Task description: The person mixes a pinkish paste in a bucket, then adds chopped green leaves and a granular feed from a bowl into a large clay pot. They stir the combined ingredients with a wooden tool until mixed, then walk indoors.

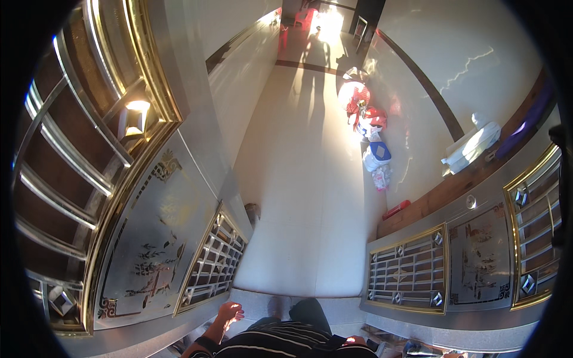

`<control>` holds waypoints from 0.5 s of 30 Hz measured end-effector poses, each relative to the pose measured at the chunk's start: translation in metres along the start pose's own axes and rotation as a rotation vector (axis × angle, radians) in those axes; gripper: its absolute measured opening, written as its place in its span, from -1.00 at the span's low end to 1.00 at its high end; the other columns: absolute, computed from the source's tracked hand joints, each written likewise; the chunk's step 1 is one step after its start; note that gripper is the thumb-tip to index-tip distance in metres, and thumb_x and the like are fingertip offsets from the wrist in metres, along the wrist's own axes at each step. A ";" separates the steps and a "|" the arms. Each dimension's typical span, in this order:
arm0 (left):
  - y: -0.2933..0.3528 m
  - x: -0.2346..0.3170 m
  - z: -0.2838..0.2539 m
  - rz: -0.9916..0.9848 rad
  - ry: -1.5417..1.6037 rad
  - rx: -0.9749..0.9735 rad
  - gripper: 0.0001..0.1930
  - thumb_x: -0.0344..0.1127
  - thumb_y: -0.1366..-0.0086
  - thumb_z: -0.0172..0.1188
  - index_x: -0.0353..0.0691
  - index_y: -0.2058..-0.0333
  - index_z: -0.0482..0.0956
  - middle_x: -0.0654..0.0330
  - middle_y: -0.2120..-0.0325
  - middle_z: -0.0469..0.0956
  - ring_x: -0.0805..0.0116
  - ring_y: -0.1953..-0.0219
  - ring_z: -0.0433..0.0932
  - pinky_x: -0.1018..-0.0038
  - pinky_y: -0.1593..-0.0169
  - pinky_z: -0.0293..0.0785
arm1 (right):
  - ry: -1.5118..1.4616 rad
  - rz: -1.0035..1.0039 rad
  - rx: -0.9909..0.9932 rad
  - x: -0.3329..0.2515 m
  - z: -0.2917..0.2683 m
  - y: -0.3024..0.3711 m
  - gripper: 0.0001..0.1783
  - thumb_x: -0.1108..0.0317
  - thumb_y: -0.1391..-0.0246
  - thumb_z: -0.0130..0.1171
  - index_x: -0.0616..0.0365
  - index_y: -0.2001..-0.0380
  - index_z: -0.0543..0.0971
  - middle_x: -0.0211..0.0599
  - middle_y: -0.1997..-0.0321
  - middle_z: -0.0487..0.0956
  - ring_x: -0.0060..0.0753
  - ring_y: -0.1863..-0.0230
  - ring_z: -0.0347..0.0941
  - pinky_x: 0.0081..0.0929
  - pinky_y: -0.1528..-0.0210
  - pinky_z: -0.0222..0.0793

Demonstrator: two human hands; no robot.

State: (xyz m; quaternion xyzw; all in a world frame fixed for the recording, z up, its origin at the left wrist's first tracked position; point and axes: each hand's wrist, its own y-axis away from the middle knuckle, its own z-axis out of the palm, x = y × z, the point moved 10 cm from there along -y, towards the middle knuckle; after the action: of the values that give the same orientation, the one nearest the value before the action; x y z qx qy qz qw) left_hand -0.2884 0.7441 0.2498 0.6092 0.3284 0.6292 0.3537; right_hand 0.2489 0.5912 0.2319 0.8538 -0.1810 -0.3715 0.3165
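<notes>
My left hand (229, 312) hangs beside my body with its fingers loosely bent and nothing visible in them. Closest to it is the lower lattice panel (216, 262) of the left metal door, which it does not appear to touch. Low in the picture, only a sunlit part of my right hand (356, 340) shows, beside my dark striped top (280, 341). Its fingers are mostly hidden, and I cannot make out whether it holds anything. The right metal door (478, 262), with gold trim and etched decoration, stands to that side.
Between the swung-back doors, a sill (298, 295) leads to a pale tiled hallway floor (292, 209). Bags and bundles (375, 154) line the right wall, with a red object (396, 209) nearer. White plastic (474, 148) lies on a wooden ledge. A red stool (305, 19) stands far back.
</notes>
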 end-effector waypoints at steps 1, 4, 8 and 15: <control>-0.008 0.008 0.004 -0.031 -0.021 -0.010 -0.75 -0.28 -0.28 0.16 -0.25 0.12 0.51 0.07 0.38 0.62 0.27 0.45 0.63 0.40 0.42 0.50 | 0.011 0.015 -0.010 -0.011 -0.008 -0.009 -0.55 -0.13 -0.03 0.23 -0.02 0.19 0.64 -0.17 0.19 0.64 -0.12 0.20 0.58 -0.26 0.16 0.51; -0.045 0.053 0.021 -0.010 -0.027 -0.062 -0.73 -0.27 -0.25 0.17 -0.26 0.11 0.52 0.06 0.38 0.62 0.26 0.45 0.63 0.40 0.41 0.51 | 0.043 0.061 -0.035 -0.033 -0.032 -0.048 -0.49 -0.15 -0.01 0.24 0.02 0.15 0.62 -0.15 0.17 0.62 -0.13 0.21 0.58 -0.25 0.15 0.51; -0.105 0.138 0.047 0.061 -0.030 -0.079 -0.69 -0.24 -0.24 0.18 -0.26 0.10 0.52 0.05 0.34 0.63 0.26 0.41 0.64 0.39 0.37 0.53 | 0.095 0.112 -0.070 -0.045 -0.069 -0.118 -0.41 -0.19 0.01 0.26 0.07 0.10 0.58 -0.12 0.15 0.61 -0.14 0.21 0.58 -0.24 0.15 0.51; -0.198 0.310 0.108 0.069 -0.042 -0.094 -0.68 -0.18 -0.28 0.18 -0.24 0.08 0.50 0.07 0.31 0.62 0.25 0.35 0.64 0.36 0.30 0.54 | 0.253 0.162 -0.096 -0.104 -0.216 -0.259 -0.25 -0.25 0.06 0.29 0.16 0.01 0.53 -0.06 0.10 0.58 -0.15 0.23 0.58 -0.22 0.13 0.52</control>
State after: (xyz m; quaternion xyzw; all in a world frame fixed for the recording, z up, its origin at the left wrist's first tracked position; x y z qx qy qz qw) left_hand -0.1737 1.1104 0.2525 0.6157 0.2698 0.6430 0.3670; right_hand 0.3614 0.9255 0.2236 0.8603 -0.1897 -0.2426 0.4062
